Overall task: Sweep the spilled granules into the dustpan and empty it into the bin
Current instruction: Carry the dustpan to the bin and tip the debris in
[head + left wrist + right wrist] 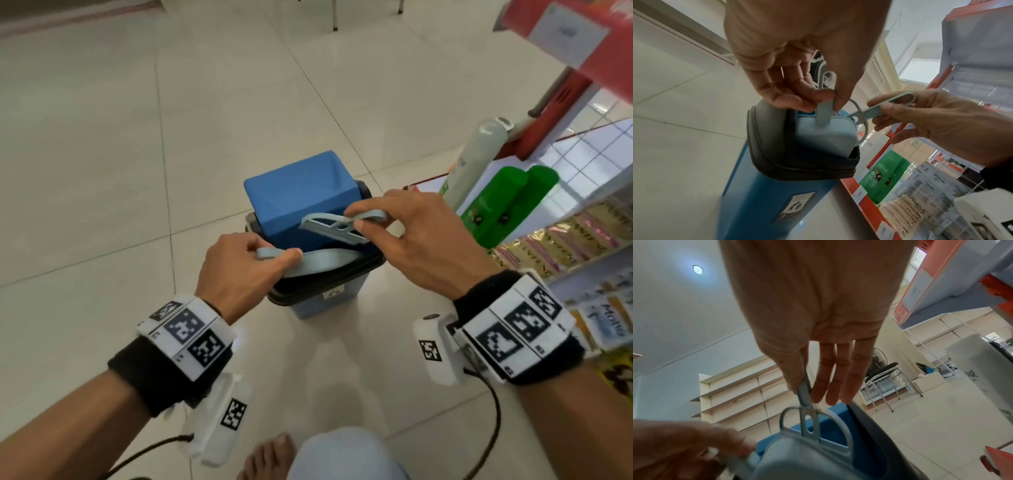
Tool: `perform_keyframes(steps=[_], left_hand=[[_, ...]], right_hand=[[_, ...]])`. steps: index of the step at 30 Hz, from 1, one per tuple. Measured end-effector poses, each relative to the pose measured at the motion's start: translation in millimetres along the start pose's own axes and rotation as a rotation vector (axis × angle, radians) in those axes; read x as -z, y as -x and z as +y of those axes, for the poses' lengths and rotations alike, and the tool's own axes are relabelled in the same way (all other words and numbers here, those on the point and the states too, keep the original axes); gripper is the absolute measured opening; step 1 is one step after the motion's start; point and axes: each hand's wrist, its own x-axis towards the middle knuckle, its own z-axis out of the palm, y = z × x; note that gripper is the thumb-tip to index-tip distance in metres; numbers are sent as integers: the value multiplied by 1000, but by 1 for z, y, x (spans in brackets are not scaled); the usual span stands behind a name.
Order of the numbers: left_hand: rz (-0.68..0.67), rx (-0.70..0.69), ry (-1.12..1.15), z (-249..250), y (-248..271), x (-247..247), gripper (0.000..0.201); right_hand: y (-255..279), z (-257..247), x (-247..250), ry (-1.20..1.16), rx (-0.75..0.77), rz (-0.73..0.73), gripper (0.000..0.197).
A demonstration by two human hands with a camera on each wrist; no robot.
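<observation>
Left hand (239, 270): fingers and thumb curled tight round the handle of a pale blue dustpan (825, 134), which sits tipped into the open mouth of the bin (322, 298), against its black rim. Bin: blue, on the tiled floor (102, 171), swing lid (301, 195) tilted up. Right hand (421, 240): thumb and forefinger pinch the brush (334, 226) handle above the bin, other fingers loose; shelves (565, 240) of goods just right.

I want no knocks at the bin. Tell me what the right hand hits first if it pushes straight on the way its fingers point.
Probably the blue swing lid of the bin: the right hand, pinching the brush, points toward it. Depth is unclear.
</observation>
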Motion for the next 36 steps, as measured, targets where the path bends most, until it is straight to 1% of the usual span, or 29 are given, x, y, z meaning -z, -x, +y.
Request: perform_keyframes(steps=[2,6,9,12,13,16,18,20,22,25,28,30,31,33,36], left_hand=[[44,-31,74,-2,3,-3,35],[28,-68,48,2,12,-7,34],[107,-108,119,3,9,-3,38],[44,-108,75,5,12,-1,35],[50,-101,86,6,14,-1,36],[122,-103,124,8,11,-1,40],[126,-105,136,11,10,-1,42],[140,-98,145,16,7,-1,43],[131,-87,130,18,8,-2,42],[130,-99,180,21,6,-6,46],[65,-86,171,15,13,-11,45],[52,-46,229,4,19,-15,38],[44,-8,293,-1,21,-16,35],[20,68,467,-11,26,-15,35],[21,103,656,-23,30,-7,32]], right_hand=[[4,-3,-4,-36,31,-3,23],[11,-5,-5,36,49,-51,26],[11,-10,3,35,96,11,26],[12,-14,8,68,105,-28,28],[13,-16,10,88,105,-42,29],[12,-17,12,108,118,-15,27],[12,-19,13,136,121,-37,26],[12,-20,16,165,140,-9,25],[13,-21,18,176,154,26,26],[14,-21,19,189,159,45,27],[16,-21,16,184,156,16,25],[21,-24,11,212,162,-15,25],[23,-25,10,212,176,-1,24],[25,-29,8,172,203,75,22],[22,-39,12,-10,175,226,18]])
